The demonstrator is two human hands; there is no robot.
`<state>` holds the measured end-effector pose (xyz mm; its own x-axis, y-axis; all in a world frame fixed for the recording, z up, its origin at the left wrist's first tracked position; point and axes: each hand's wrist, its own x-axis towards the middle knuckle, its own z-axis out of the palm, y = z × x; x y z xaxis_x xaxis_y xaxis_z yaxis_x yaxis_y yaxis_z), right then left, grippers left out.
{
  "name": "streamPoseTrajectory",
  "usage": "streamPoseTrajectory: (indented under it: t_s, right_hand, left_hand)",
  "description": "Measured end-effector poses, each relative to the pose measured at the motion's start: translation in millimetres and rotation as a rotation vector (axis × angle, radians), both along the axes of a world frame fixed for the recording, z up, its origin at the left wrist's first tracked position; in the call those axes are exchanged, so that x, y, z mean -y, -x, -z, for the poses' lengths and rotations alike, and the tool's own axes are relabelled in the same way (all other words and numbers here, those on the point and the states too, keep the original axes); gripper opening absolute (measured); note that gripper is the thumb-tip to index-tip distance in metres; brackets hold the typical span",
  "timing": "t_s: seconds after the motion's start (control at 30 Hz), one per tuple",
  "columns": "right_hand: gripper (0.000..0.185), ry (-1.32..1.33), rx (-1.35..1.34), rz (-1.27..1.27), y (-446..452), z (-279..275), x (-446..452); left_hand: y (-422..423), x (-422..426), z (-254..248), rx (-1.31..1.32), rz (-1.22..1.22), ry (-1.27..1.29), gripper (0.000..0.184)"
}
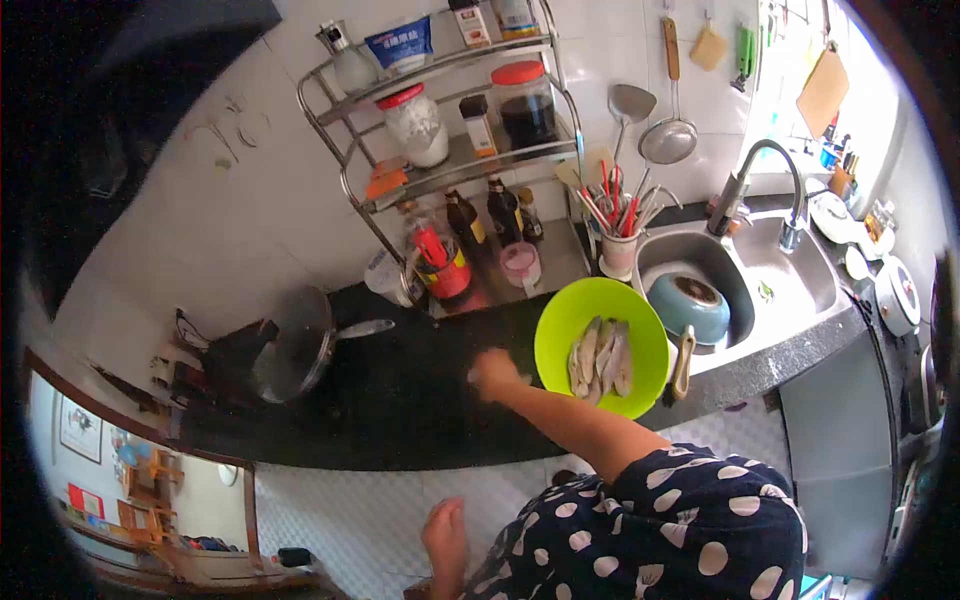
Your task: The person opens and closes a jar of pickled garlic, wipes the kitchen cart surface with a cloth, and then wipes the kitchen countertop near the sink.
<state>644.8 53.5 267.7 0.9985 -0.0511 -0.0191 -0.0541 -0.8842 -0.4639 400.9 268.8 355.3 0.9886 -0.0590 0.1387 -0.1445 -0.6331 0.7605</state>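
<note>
My right hand reaches across the black countertop, low over its surface. Its fingers are closed, and a small whitish bit shows at their edge, too blurred to name. To the right of this hand is a bright green bowl with several silvery pieces of fish lying in it. My left hand is in front of the counter edge, above the floor, its fingers curled in with nothing visible in them.
A lidded pan sits at the left. Behind stands a metal rack with jars and bottles. On the right are a utensil holder, a double sink with an upturned blue basin, and a faucet.
</note>
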Motion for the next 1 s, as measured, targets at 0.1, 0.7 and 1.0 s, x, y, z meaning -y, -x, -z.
streamPoseTrajectory:
  t_s: [0.1,0.7,1.0]
  right_hand:
    - [0.025,-0.059,0.156,0.105,-22.1,-22.6,3.7]
    - [0.049,-0.208,-0.01,-0.687,-19.3,-22.4,-11.8]
    - [0.039,-0.451,-0.246,-0.965,33.0,-49.8,-114.7]
  left_hand:
    - [-29.9,29.6,-74.7,0.085,0.09,0.003,0.014]
    - [-48.1,105.3,-300.0,1.058,0.521,-0.308,0.021]
    - [-69.4,31.3,-259.1,1.215,0.357,-0.002,0.016]
